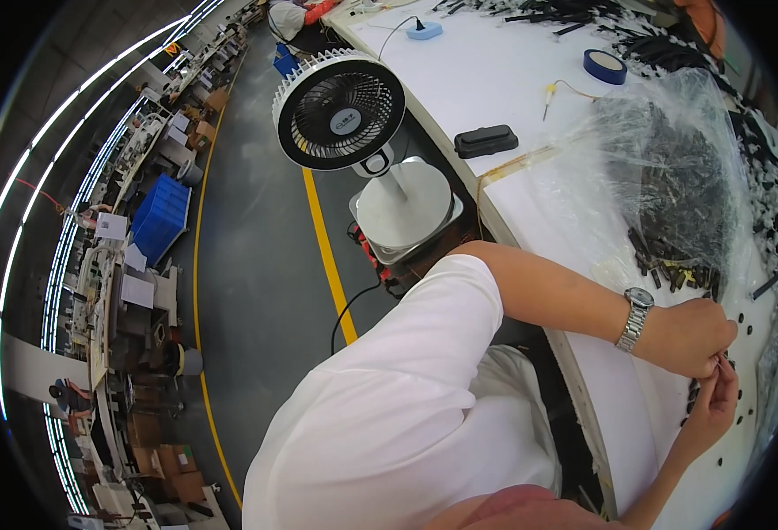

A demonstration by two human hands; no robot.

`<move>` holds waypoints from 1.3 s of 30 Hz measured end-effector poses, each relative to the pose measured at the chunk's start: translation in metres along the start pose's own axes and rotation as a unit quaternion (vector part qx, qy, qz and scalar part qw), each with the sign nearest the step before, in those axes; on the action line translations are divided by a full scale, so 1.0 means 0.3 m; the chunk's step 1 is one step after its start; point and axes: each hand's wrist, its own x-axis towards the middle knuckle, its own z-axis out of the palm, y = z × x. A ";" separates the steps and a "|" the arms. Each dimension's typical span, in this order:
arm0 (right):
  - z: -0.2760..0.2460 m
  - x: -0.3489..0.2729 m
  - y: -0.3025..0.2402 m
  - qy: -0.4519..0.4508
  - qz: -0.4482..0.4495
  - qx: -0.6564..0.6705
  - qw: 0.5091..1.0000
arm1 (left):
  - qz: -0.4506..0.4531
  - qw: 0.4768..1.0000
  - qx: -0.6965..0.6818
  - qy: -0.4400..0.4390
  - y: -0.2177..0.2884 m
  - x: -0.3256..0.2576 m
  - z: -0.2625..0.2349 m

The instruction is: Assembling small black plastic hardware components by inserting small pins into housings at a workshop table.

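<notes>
Nearest in the view is the person's white-sleeved shoulder [406, 406], filling the lower middle. Just right of it, over the white table [618, 415], the two hands meet. The right hand [714, 402] comes up from the lower edge with its fingers curled narrow, and the left hand [691, 334], with a metal wristwatch [635, 318] on its wrist, closes down on it from above. Their fingertips pinch together at one spot; what they hold there is too small to tell. Small black parts [702, 397] lie scattered on the table right beside and under the hands.

A little farther, a heap of black pieces [671, 265] lies at the mouth of a clear plastic bag [663, 150] that holds many more. To the left of the table, a white desk fan [340, 110] stands on its round base above the grey floor, by a yellow line [327, 256]. Farther along the table are a black flat case [486, 140], a blue tape roll [604, 66] and a small blue box [425, 30]. Blue crates [161, 216] stand far left.
</notes>
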 end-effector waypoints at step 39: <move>0.049 -0.004 -0.185 0.081 0.006 0.000 0.997 | -0.041 0.990 0.012 -0.137 -0.003 -0.003 -0.121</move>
